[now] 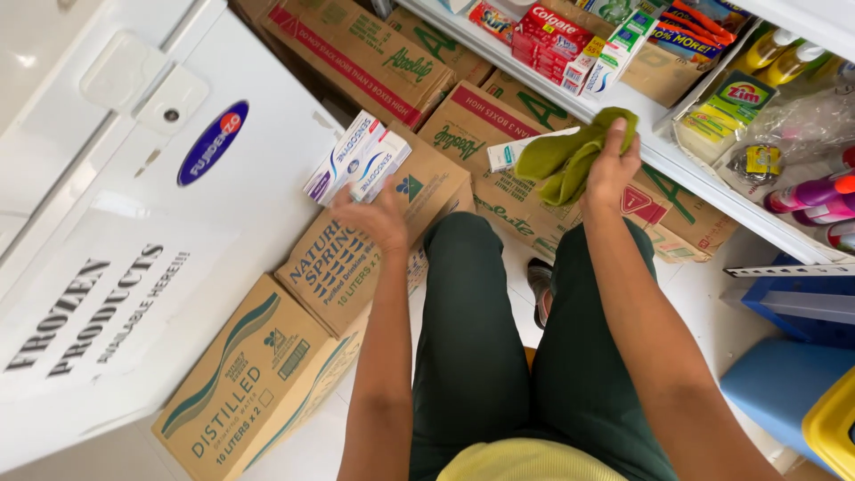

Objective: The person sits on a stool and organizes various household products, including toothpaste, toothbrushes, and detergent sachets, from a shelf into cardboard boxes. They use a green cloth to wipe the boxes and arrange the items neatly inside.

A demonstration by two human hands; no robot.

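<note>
Left hand (378, 218) grips two white toothpaste boxes (356, 167) above the cartons (356, 258), right hand (610, 165) clutches green cloth (570, 156) and another box (517, 151) by the shelf (677, 165), mid-wipe it seems.

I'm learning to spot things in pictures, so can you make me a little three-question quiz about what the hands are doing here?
1. True or false: the right hand holds a green cloth.
2. What does the left hand hold? A) white toothpaste boxes B) a yellow bottle C) a blue stool
3. Fill in: the right hand also holds a long white ____ wrapped in the cloth.

Key
1. True. The cloth is bunched in the right hand near the white shelf.
2. A. The white toothpaste boxes are held above the brown cartons.
3. Box. One end of the long white box sticks out of the cloth.
</note>
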